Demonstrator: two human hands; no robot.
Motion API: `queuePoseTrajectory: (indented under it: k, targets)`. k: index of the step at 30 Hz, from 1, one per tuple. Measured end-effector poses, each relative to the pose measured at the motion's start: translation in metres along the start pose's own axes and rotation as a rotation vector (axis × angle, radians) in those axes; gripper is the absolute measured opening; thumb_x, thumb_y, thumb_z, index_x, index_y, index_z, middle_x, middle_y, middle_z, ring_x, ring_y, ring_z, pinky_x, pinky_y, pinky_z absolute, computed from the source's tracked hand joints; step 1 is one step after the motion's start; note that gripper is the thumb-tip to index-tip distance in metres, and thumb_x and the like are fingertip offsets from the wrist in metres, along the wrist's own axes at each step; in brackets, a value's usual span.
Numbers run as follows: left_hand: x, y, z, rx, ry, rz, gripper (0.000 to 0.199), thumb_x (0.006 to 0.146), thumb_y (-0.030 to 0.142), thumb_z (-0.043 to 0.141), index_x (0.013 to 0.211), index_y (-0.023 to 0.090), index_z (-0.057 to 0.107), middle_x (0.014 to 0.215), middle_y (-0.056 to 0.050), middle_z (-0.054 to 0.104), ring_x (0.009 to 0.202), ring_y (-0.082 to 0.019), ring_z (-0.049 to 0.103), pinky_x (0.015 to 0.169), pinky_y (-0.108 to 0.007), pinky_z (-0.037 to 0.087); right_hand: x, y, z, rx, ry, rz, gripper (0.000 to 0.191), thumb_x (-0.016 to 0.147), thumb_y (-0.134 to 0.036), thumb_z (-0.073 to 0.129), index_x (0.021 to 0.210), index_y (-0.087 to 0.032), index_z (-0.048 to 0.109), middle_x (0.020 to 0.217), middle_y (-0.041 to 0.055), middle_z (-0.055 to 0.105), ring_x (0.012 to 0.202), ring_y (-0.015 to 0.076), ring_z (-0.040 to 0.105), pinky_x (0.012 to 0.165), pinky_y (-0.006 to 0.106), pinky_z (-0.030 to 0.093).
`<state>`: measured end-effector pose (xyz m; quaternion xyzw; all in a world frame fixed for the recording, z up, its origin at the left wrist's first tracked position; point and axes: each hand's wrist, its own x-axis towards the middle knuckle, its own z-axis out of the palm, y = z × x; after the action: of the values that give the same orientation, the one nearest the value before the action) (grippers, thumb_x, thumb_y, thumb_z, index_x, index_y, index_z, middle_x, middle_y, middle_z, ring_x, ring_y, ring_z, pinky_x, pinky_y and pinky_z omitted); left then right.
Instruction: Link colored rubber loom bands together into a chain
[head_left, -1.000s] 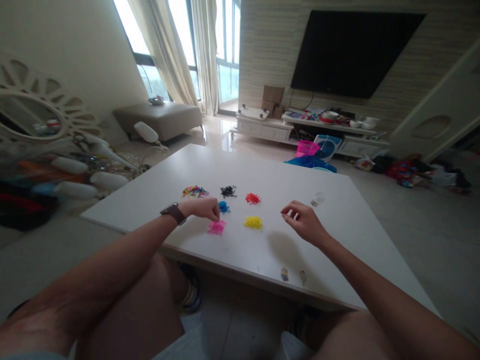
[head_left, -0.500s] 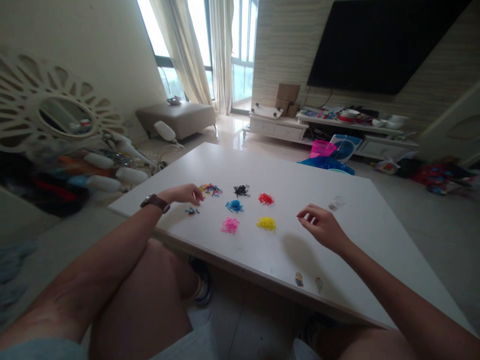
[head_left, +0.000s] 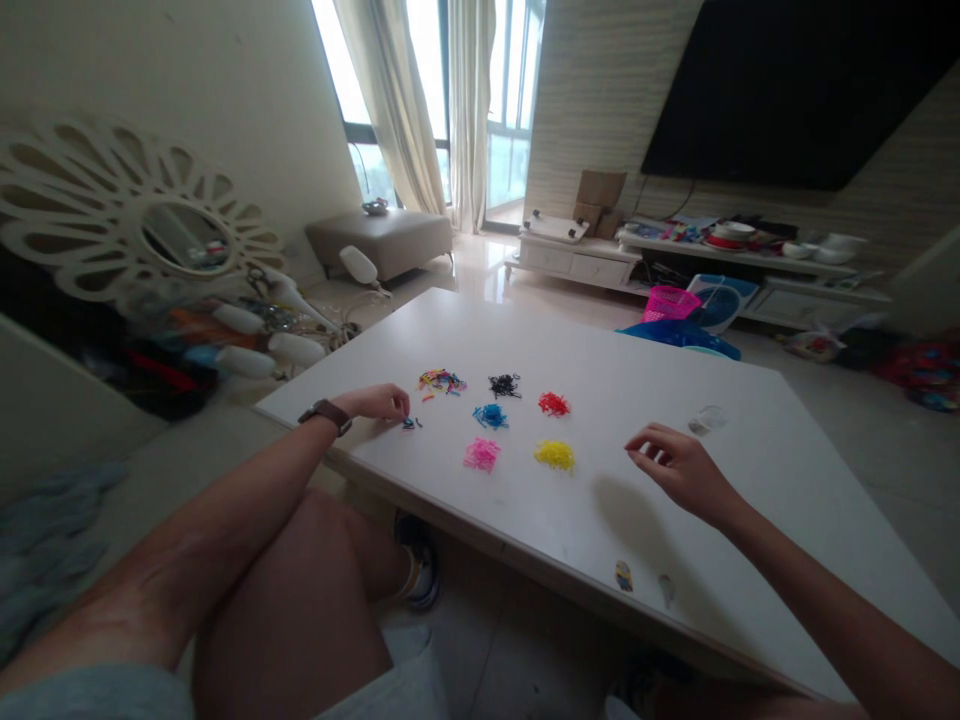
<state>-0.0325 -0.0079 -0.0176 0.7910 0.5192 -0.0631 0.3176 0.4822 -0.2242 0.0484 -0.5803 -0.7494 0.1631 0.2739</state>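
Note:
My left hand (head_left: 384, 402), with a brown watch on the wrist, is low over the left side of the table. Its fingers are pinched together at a few dark and blue rubber bands (head_left: 409, 425); whether one is between the fingertips is too small to tell. Just beyond lies a mixed-colour pile of bands (head_left: 442, 381). Sorted piles in black (head_left: 505, 385), blue (head_left: 490, 416), red (head_left: 554, 404), pink (head_left: 482, 455) and yellow (head_left: 555, 456) spread across the middle. Above the table on the right hovers my right hand (head_left: 679, 465), fingers loosely curved and apart, holding nothing visible.
The white table (head_left: 525, 515) carries a clear plastic bag or box (head_left: 707, 419) beyond my right hand. Near its front edge lie a minion figure cutout (head_left: 624, 575) and a pale small piece (head_left: 667, 590). A pink basket (head_left: 670, 303) stands past the far edge.
My left hand has moved from beside the mixed pile down toward me, to the few dark bands. The right hand stays hovering in much the same pose. The whole view has shifted slightly.

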Motion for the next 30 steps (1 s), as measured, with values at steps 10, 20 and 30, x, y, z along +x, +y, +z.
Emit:
queuePoseTrajectory:
  k: [10, 20, 30]
  targets:
    - [0.005, 0.008, -0.002, -0.063, 0.011, -0.020, 0.021, 0.061, 0.030, 0.057, 0.072, 0.014, 0.066, 0.064, -0.002, 0.063, 0.060, -0.014, 0.054, 0.057, -0.024, 0.039, 0.002, 0.000, 0.001, -0.009, -0.027, 0.007, 0.017, 0.089, -0.032, 0.057, 0.083, -0.020, 0.068, 0.087, 0.0046, 0.066, 0.068, 0.0154, 0.061, 0.059, 0.028, 0.049]
    - [0.007, 0.025, -0.002, -0.157, 0.091, 0.193, 0.035, 0.066, 0.041, 0.069, 0.088, 0.013, 0.071, 0.077, -0.004, 0.069, 0.069, -0.015, 0.058, 0.063, -0.023, 0.042, 0.002, -0.004, -0.001, -0.012, -0.054, -0.016, 0.017, 0.089, -0.031, 0.057, 0.082, -0.020, 0.068, 0.085, 0.0058, 0.068, 0.068, 0.0168, 0.062, 0.058, 0.029, 0.051]
    - [0.019, 0.027, 0.005, 0.025, 0.024, 0.134, 0.025, 0.060, 0.032, 0.075, 0.079, 0.016, 0.078, 0.071, -0.002, 0.073, 0.064, -0.014, 0.059, 0.059, -0.023, 0.040, 0.002, -0.007, 0.002, -0.006, -0.083, -0.012, 0.017, 0.088, -0.031, 0.057, 0.081, -0.019, 0.068, 0.083, 0.0051, 0.068, 0.066, 0.0159, 0.062, 0.058, 0.028, 0.050]
